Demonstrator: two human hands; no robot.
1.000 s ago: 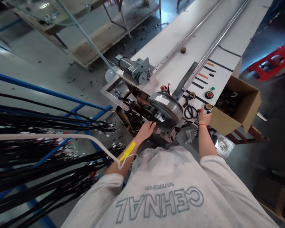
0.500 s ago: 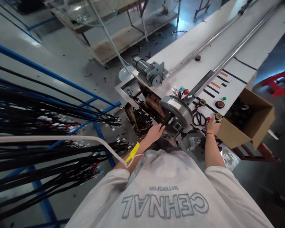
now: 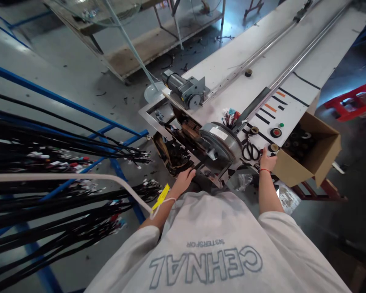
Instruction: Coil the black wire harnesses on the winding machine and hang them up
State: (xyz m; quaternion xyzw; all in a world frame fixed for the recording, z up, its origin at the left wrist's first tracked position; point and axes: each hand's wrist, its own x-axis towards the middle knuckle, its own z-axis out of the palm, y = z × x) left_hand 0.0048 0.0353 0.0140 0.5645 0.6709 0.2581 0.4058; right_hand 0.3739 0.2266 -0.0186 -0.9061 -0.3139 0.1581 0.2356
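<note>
My left hand (image 3: 184,181) is closed on a thin black cable (image 3: 199,165), which runs toward the round grey taping head (image 3: 222,140) of the bench machine. My right hand (image 3: 267,162) rests at the front edge of the white bench (image 3: 288,91), one finger stretched by a small red button (image 3: 261,151). Its other fingers are partly hidden. Beside that hand lie black-handled scissors (image 3: 250,151) and a tape roll (image 3: 273,148). Behind the taping head, a bunch of wires with coloured connectors (image 3: 231,116) sticks up.
A cardboard box (image 3: 321,156) of dark rolls stands right of the bench. Black wire harnesses (image 3: 79,152) hang on a blue rack (image 3: 116,162) at left. A motor (image 3: 183,87) sits on the bench's far side. A red plastic barrier (image 3: 354,99) stands farther right.
My left hand has drawn left, away from the taping head, with the black cable between them. My right hand stays by the button. The whole view has shifted slightly.
</note>
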